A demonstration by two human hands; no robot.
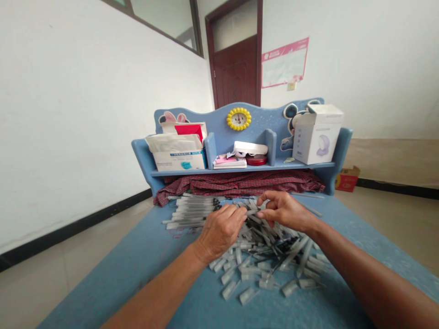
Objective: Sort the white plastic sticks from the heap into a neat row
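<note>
My left hand (224, 226) is closed, its fingertips pressed round a pale, translucent pen (252, 212). The pen's far end reaches the thumb of my right hand (283, 212), whose thumb and fingers curve in around it; the exact contact is partly hidden. Beneath both hands lies a jumbled heap of pen parts (264, 233), with clear tubes and dark tips. Left of my left hand, pens (192, 211) lie side by side in a row, dark ends to the right. Loose translucent caps (248, 294) are scattered in front of the heap.
A blue desk (178, 283) carries a raised shelf (219, 173) at its back. On that shelf stand a mask box (181, 160), a red round tin (256, 160) and a white carton (317, 137). Folded checked cloth (240, 183) lies below. A red-yellow box (347, 179) sits on the floor.
</note>
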